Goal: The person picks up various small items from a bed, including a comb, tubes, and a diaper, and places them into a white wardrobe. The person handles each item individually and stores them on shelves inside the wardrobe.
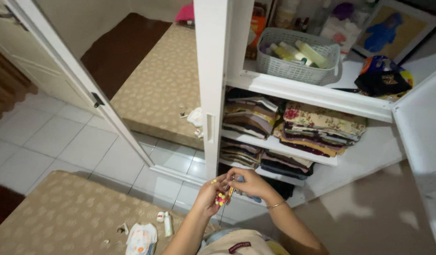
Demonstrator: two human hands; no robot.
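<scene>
My left hand (208,194) and my right hand (250,183) meet low in the view, in front of the open white wardrobe (212,85). Between their fingers is a small bunch of colourful items (223,196), with yellow and pink beads and a blue piece; what exactly it is I cannot tell. A thin bracelet (276,204) circles my right wrist. Both hands pinch the bunch.
Wardrobe shelves hold folded clothes (317,128) and a grey basket of bottles (297,55). A white door (76,75) stands open at left. Beige mattresses (163,80) lie on the tiled floor (62,141); small bottles (167,223) and a cloth (141,238) lie on the near one.
</scene>
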